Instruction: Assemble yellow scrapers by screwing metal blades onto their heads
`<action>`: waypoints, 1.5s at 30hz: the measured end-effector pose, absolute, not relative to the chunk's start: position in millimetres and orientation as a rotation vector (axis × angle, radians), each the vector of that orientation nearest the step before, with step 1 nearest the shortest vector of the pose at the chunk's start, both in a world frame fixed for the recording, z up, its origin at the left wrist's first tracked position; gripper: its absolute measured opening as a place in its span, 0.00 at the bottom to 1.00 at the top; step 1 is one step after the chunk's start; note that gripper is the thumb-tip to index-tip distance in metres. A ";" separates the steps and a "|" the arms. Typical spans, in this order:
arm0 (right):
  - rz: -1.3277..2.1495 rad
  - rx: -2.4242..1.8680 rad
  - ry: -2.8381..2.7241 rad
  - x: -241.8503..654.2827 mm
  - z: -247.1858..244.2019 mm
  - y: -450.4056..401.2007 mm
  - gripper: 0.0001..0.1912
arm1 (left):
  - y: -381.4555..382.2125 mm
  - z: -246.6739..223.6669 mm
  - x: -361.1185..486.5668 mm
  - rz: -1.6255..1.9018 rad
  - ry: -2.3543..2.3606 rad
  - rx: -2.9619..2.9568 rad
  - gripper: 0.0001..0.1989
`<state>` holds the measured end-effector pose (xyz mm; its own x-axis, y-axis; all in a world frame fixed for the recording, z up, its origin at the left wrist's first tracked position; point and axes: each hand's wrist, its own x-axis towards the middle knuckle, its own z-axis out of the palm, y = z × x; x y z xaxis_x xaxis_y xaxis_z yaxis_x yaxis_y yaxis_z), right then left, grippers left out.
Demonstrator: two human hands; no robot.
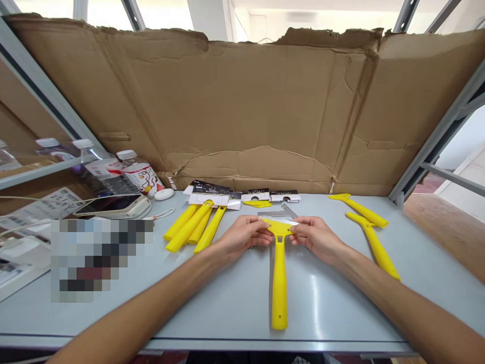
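A yellow scraper [279, 283] with a long handle points toward me, its wide head at the far end. My left hand [247, 233] pinches the left corner of that head, and my right hand [313, 236] grips the right corner. A thin metal blade [285, 220] shows along the head's far edge, between the fingers. Just beyond the hands lie loose metal blades [273, 214] and a small yellow plate [257, 204]. The fingertips under the head are partly hidden.
Several yellow scrapers with black-and-white cards [210, 189] lie at left. Two yellow scrapers [375, 245] lie at right. Bottles [141, 174], a phone [109, 206] and a white round case [164, 194] stand far left. A cardboard wall [242, 111] closes the back.
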<state>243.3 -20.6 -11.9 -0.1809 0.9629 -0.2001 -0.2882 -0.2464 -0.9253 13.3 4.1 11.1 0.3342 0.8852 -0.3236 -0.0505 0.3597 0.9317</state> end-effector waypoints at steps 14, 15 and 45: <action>1.498 -1.008 -0.971 241.8 -14.2 -21.2 0.29 | 8.8 12.1 8.4 0.787 1.069 1.112 0.09; 1.496 -1.008 -0.969 241.7 -14.4 -21.3 0.28 | 8.9 12.0 8.1 0.791 1.067 1.110 0.09; 1.524 -1.021 -0.953 243.9 -14.5 -20.5 0.28 | 15.5 8.0 5.1 0.750 1.027 1.115 0.07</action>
